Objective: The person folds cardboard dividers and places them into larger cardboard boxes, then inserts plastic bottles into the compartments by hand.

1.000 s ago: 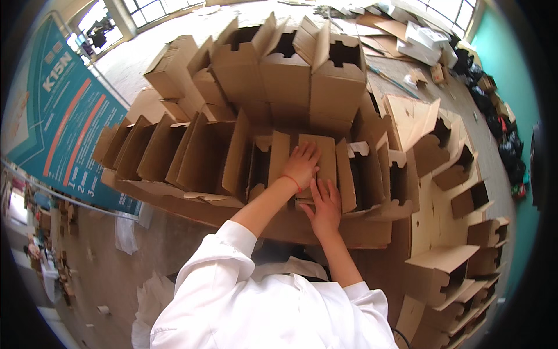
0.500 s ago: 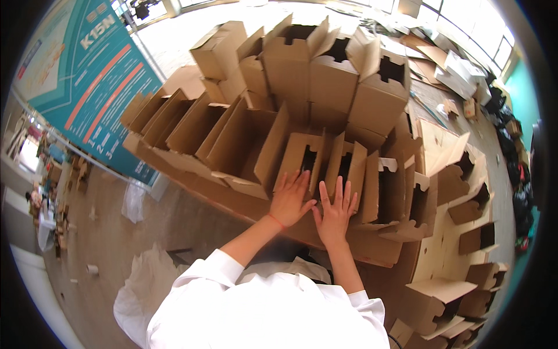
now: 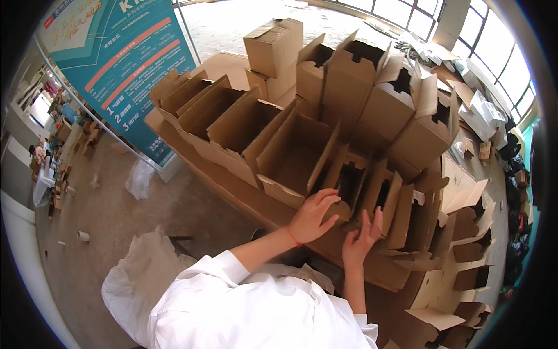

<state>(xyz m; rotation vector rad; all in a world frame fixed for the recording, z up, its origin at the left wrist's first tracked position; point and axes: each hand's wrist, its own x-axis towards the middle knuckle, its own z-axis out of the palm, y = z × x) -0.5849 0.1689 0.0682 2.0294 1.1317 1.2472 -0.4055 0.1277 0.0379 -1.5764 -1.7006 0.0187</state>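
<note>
My left hand rests at the near end of a narrow brown cardboard box that stands open on top. Its fingertips touch the box's near edge, with the thumb held apart. Beside it on the right, my right hand is at the near end of another narrow open box. The right fingers are spread and slightly bent, with nothing held between them; whether they press on the cardboard is hard to tell. A wider open box stands just left of my left hand.
Several open boxes line the table to the left. Taller boxes stand behind, with more boxes at the right. A teal banner rises at the far left. White cloth lies over something at the lower left.
The view has swung, so the boxes sit farther right in the picture. My fingers were stretched flat on the two narrow boxes and are now more bent at their near ends.
</note>
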